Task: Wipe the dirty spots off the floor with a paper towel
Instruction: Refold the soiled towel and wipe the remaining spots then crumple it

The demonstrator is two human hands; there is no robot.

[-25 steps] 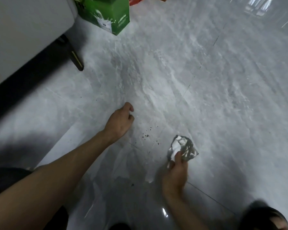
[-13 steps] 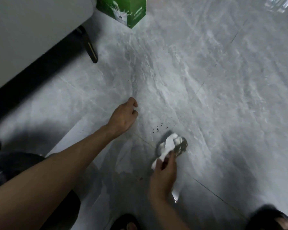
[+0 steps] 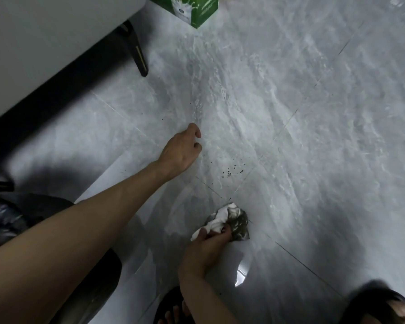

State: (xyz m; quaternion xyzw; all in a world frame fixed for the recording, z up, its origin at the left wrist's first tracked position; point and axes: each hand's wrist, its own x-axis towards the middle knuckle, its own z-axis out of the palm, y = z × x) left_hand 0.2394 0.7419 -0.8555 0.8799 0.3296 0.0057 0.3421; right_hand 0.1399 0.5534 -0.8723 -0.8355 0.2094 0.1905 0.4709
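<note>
**Entry: floor wipe, towel lying short of the remaining specks**

**Right hand** (image 3: 206,244). At 6 o'clock in the view. Fingers and thumb are curled tight round a crumpled paper towel (image 3: 221,218) and hold it down on the floor (image 3: 313,136). The towel is white on its 9 o'clock side and dark and soiled on its 3 o'clock side.

**Dirty spots** (image 3: 229,172). A loose scatter of small dark specks near the centre of the view, just off a tile joint (image 3: 288,120). A few stray specks lie farther out, toward 11 o'clock.

**Left hand** (image 3: 180,150). At 10 o'clock from the spots and apart from them. Its fingers are loosely curled and hold nothing. It seems propped on the tile as a support, but contact cannot be confirmed.

**Governing relation.** The spots lie at 12 o'clock from the towel, near it but not touching, with a strip of bare tile between. The scatter's long axis runs roughly from 8 to 2 o'clock, across that line of approach. Both hands are about equally near, but only the right carries the towel.

**Judgement.** The next stroke is probably a push away from the body toward 12 o'clock, drifting toward 2 to cover the whole band. The task is unfinished.

**Also present.** Green carton (image 3: 192,10) at 12 o'clock, furniture leg (image 3: 138,52) at 11, sandalled foot (image 3: 171,309) at 6.
</note>
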